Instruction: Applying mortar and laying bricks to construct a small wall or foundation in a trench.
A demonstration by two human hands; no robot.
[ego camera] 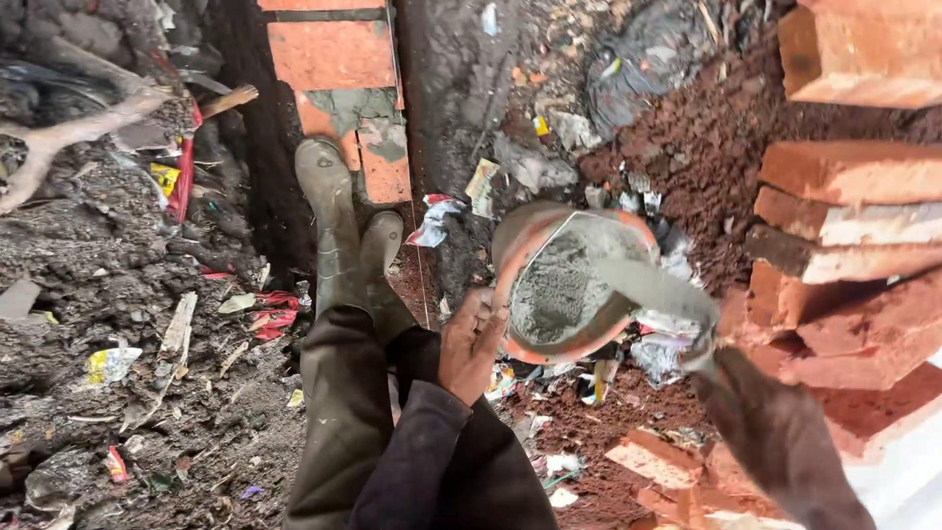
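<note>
My left hand [471, 344] grips the near rim of a round orange pan [523, 238] holding grey mortar [554, 290]. It is held tilted above the littered ground. My right hand [705, 361] is mostly hidden by its dark sleeve and is blurred. It is closed on the handle of a grey trowel [653, 287], whose blade lies across the right side of the pan, over the mortar.
My two muddy rubber boots [339, 231] stand by a trench next to a low brick course [334, 59] with a mortar patch on top. A thin string line [417, 226] runs along it. Loose red bricks [854, 226] are stacked at right. Red soil, wrappers and rubble cover the ground.
</note>
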